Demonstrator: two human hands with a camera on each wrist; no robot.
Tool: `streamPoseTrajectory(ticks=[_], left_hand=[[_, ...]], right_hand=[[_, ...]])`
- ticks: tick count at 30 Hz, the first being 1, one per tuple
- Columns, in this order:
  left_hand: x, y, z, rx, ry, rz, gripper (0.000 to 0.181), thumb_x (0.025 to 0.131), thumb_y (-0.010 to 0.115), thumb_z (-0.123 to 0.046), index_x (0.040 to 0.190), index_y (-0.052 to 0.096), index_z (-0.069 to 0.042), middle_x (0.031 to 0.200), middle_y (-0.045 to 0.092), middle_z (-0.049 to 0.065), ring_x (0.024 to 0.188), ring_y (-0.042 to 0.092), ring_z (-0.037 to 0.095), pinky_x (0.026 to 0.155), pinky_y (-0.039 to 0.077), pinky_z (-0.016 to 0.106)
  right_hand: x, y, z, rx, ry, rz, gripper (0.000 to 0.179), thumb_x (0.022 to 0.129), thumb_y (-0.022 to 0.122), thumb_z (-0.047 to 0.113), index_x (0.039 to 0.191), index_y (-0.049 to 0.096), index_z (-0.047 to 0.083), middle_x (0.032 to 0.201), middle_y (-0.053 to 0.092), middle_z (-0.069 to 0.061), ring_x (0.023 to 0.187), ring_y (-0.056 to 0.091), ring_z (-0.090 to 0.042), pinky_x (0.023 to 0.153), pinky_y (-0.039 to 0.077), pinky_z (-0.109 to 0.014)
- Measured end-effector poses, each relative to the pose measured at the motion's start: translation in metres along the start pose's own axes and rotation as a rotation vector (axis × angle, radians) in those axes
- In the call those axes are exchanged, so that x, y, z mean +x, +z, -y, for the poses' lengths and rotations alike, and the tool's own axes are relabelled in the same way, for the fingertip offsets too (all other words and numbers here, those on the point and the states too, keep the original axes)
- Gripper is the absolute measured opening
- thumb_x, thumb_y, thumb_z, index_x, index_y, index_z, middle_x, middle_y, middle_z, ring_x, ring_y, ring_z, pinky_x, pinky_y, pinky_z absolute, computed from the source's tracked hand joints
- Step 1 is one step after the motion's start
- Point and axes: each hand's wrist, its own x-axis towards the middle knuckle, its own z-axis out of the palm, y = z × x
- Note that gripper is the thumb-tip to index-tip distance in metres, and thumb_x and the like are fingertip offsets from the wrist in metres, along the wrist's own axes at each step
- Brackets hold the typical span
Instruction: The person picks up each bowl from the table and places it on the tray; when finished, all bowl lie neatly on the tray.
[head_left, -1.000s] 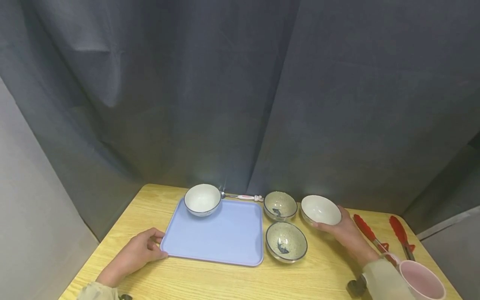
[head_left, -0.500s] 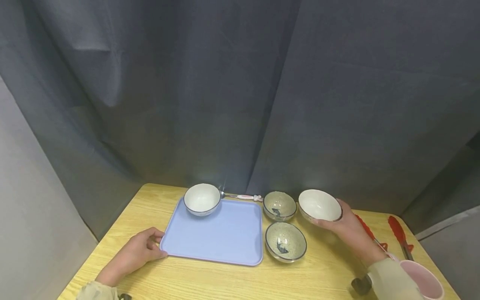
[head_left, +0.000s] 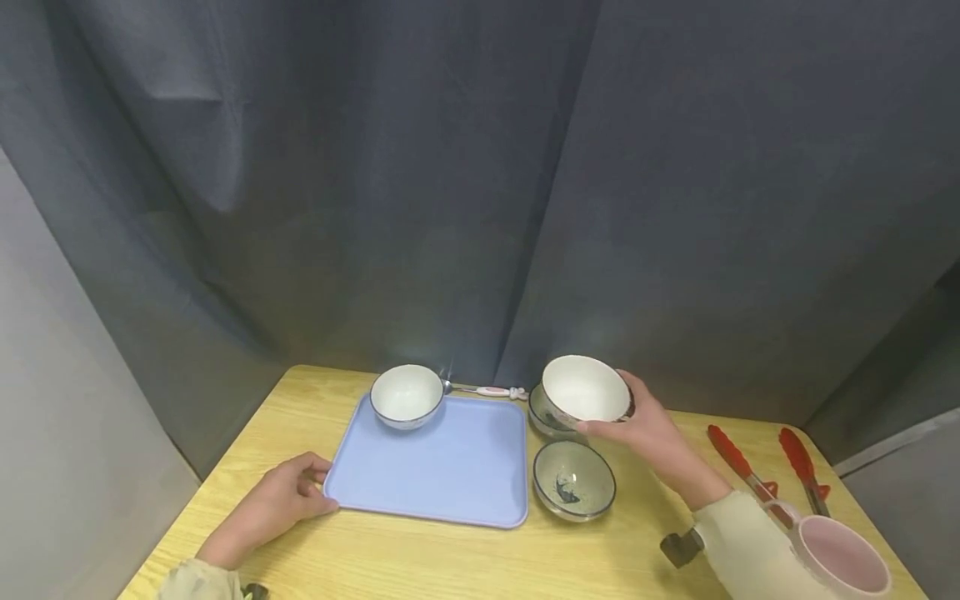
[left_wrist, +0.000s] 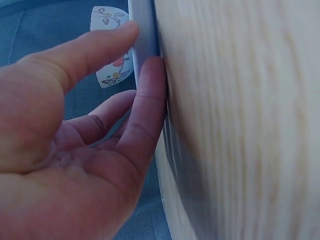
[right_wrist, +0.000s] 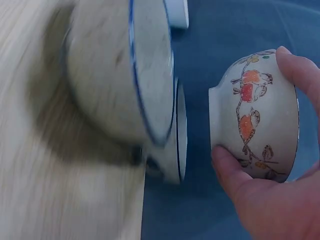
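My right hand (head_left: 645,425) grips a white bowl (head_left: 587,390) by its right side and holds it raised over the back speckled bowl (head_left: 542,417), partly covering it in the head view. Orange and red flowers decorate that held bowl's (right_wrist: 260,120) outside in the right wrist view, with the thumb and fingers on opposite sides. A second speckled bowl (head_left: 574,482) stands in front, a dark blue fish inside. At the front left corner of the blue tray (head_left: 427,475), my left hand (head_left: 281,500) holds the edge between thumb and fingers. Another white bowl (head_left: 407,396) sits on the tray's back left.
A spoon with a white-and-pink handle (head_left: 492,392) lies behind the tray. Two red-tipped tongs (head_left: 729,452) lie on the right of the wooden table (head_left: 420,562). A pink mug (head_left: 843,554) stands at the front right, partly behind the sleeve. A dark curtain (head_left: 480,208) hangs behind.
My right hand has lifted the flowered white bowl and carried it left, from the right of the speckled bowls to over the back one. The left hand and tray stay in place.
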Motion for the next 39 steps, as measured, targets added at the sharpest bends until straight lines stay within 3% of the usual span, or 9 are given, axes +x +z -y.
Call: streamPoseTrajectory(ticks=[10,17,25,39], left_hand=[[-0.001,-0.001,-0.002,0.03,-0.024,-0.016,0.053,0.088,0.096,-0.016,0.132,0.07,-0.002,0.11,0.075,0.006,0.095,0.068,0.018,0.076,0.055,0.027],[0.0,0.0,-0.002,0.024,-0.024,-0.01,0.053,0.089,0.095,-0.015,0.132,0.069,0.0,0.114,0.075,0.007,0.096,0.069,0.017,0.076,0.055,0.027],[0.0,-0.001,-0.001,0.029,-0.014,-0.012,0.052,0.09,0.095,-0.017,0.132,0.07,-0.001,0.113,0.076,0.007,0.096,0.068,0.016,0.077,0.055,0.027],[-0.002,0.001,0.002,-0.028,0.007,0.018,0.052,0.089,0.095,-0.015,0.131,0.069,0.0,0.123,0.075,0.01,0.098,0.071,0.019,0.077,0.057,0.027]], right_hand=[[0.017,0.058,0.028,0.084,0.022,0.055,0.125,0.087,0.098,0.039,0.178,0.017,0.009,0.176,0.04,-0.024,0.153,0.055,-0.04,0.122,0.047,-0.053],[0.031,0.091,0.036,0.117,0.008,0.051,0.126,0.082,0.101,0.034,0.176,0.022,0.003,0.174,0.043,-0.026,0.153,0.055,-0.041,0.125,0.049,-0.056],[0.042,0.114,0.038,0.078,0.02,0.035,0.128,0.078,0.103,0.039,0.175,0.026,0.004,0.169,0.051,-0.024,0.15,0.059,-0.04,0.126,0.047,-0.059],[0.053,0.14,0.035,0.136,0.021,0.014,0.123,0.077,0.104,0.033,0.17,0.031,-0.002,0.16,0.057,-0.026,0.145,0.061,-0.04,0.124,0.047,-0.059]])
